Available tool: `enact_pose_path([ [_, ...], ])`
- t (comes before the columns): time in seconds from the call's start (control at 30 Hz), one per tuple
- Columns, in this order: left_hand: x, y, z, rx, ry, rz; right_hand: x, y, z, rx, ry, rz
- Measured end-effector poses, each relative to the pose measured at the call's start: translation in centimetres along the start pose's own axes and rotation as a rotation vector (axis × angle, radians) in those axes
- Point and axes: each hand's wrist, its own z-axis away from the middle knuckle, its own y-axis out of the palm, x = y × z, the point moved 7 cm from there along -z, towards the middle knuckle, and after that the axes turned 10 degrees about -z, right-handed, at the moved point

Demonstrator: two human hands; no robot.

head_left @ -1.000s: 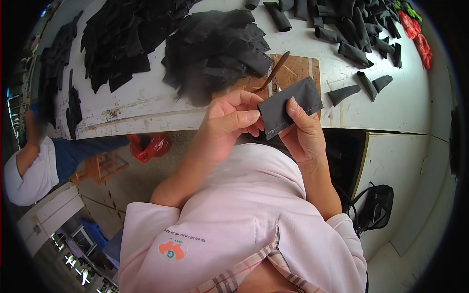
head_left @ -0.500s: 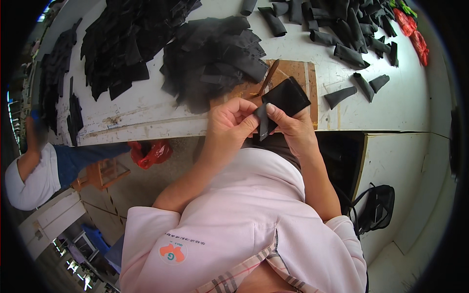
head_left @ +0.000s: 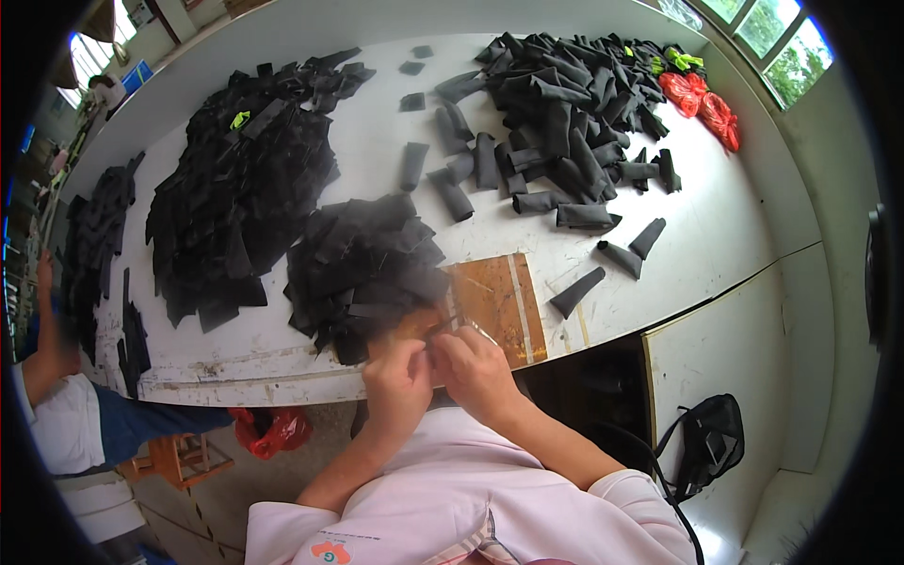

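Note:
Both my hands meet at the table's front edge, by the near side of a brown wooden board [head_left: 492,303]. My left hand [head_left: 399,379] is closed, thumb and fingers pressed together. Right beside it, almost touching, my right hand [head_left: 476,373] is closed too, fingers curled. A dark, blurred sliver shows above and between the fingertips; its kind and most of its shape are hidden. A heap of flat black fabric pieces [head_left: 363,273] lies just beyond my left hand, overlapping the board's left part.
A bigger black fabric pile [head_left: 240,188] covers the table's left. Rolled black fabric tubes [head_left: 565,122] are heaped at the far right, several loose nearer. Red plastic bags [head_left: 702,105] lie beyond. Below right is a black bag [head_left: 708,443]; at left, another person's arm [head_left: 42,348] and a wooden stool [head_left: 188,459].
The view has tilted up, showing more table. My hands have come closer together and curled inward; the black fabric piece seen in them before is now mostly hidden.

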Motion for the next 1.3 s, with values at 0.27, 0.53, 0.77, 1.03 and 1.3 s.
enact_pose_path([
  [0.27, 4.7, 2.9, 0.3, 0.192, -0.795, 1.070, -1.4, 0.0, -0.8, -0.092, 0.051, 0.037],
  [0.53, 4.6, 2.4, 0.6, 0.296, -0.741, 0.870, -4.1, 2.5, 1.7, 0.031, 0.839, -1.261],
  [0.77, 5.1, 2.2, 1.2, 0.029, -0.501, 0.407, -3.0, 5.0, 3.3, 0.128, 0.970, -1.713],
  [1.03, 1.5, 2.0, 1.3, 0.440, -0.708, 1.293, -2.6, 2.3, 2.5, 0.095, 0.702, -1.488],
  [1.3, -3.0, 0.0, 2.4, 0.915, -0.486, 1.662, 1.8, -0.2, 1.8, 0.292, 0.480, -1.318],
])
